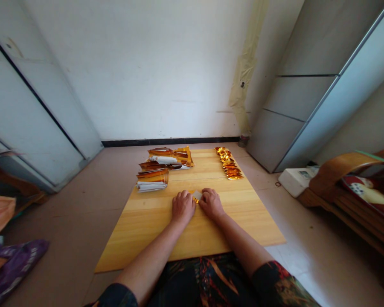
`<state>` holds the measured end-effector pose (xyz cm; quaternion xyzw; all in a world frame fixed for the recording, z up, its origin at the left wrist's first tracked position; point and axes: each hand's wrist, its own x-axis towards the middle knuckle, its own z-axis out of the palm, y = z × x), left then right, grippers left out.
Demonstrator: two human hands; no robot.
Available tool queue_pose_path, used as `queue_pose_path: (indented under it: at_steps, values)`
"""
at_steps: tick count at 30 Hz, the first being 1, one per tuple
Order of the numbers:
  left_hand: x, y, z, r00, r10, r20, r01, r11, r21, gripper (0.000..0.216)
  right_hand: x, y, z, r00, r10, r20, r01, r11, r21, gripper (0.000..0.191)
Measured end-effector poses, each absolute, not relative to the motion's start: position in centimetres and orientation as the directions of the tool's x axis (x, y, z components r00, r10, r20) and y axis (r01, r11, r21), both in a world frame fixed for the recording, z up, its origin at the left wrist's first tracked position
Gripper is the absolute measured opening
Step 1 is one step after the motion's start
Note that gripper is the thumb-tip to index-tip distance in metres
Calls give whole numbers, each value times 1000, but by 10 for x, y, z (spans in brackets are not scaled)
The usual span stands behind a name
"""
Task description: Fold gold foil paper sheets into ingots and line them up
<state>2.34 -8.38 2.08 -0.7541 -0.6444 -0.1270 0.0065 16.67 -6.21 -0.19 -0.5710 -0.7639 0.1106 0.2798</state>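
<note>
A small piece of foil paper (197,196), gold on one part and pale grey on another, lies low over the wooden board between my two hands. My left hand (183,206) has its fingers curled down on the paper's left side. From the right, my right hand (212,203) pinches the opposite side with bent fingers. My palms and fingers hide much of the sheet. Beyond my left hand sits a stack of gold and white foil sheets (152,179). A looser pile of similar sheets (170,158) lies behind it. Folded shiny gold paper pieces (231,166) form a row at the far right.
The wooden board (141,230) reaches from my lap towards the white wall (141,76). A grey refrigerator-like cabinet (284,98) stands at the right, near a white box (292,181) and a wooden seat (333,196). A purple bag (22,264) is at the lower left.
</note>
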Motion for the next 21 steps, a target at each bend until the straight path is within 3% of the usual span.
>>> queue_pose_path:
  at_steps: [21]
  values:
    - [23, -83, 19, 125, 975, 184, 975, -156, 161, 16, 170, -55, -13, -180, 937, 300, 775, 323, -543, 18]
